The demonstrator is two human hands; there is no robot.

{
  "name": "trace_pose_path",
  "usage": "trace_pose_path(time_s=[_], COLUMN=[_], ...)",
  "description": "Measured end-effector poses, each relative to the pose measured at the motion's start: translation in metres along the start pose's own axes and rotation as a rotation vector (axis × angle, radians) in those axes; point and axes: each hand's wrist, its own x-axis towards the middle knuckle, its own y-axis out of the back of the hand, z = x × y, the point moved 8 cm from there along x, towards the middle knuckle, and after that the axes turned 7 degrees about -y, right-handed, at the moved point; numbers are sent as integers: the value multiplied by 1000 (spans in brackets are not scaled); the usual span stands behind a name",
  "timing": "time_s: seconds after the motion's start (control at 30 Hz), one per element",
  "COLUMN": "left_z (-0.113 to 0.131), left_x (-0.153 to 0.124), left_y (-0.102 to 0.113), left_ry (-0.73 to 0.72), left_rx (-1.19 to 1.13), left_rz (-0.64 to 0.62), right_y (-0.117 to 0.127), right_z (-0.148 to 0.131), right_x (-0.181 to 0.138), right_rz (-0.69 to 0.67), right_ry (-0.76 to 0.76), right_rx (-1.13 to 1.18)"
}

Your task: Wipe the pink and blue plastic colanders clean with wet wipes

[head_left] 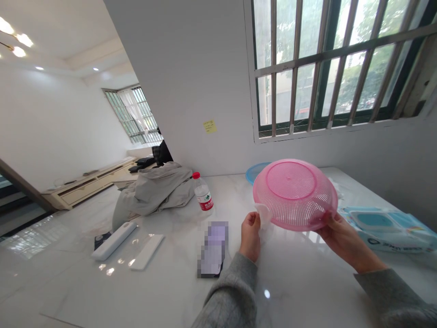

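A round pink plastic colander is held up above the white marbled table, its ringed base facing me. My right hand grips its lower right rim, fingers partly behind the mesh. Closed around a thin white wipe, my left hand is at the colander's lower left edge. The wipe's upper part lies against or just in front of the rim; I cannot tell how firmly it touches. Behind the colander, a blue round item shows only in part.
A pack of wipes lies at the right. Left of my hands are a blurred phone, a red-capped bottle, a grey cloth heap and two white oblong items. A barred window is above the table.
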Motion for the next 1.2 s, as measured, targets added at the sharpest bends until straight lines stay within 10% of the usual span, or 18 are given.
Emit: trace_pose_path(time_s=[0.5, 0.87, 1.2], left_z=[2, 6, 12], left_x=[-1, -7, 3], left_y=[0, -21, -1], left_ry=[38, 36, -113], left_rx=[-90, -38, 124], left_rz=[53, -159, -28], right_y=[3, -2, 1], right_z=[-7, -7, -7], right_x=[0, -2, -1], right_rz=[54, 35, 33], right_ry=[28, 16, 28], right_rx=[33, 48, 40])
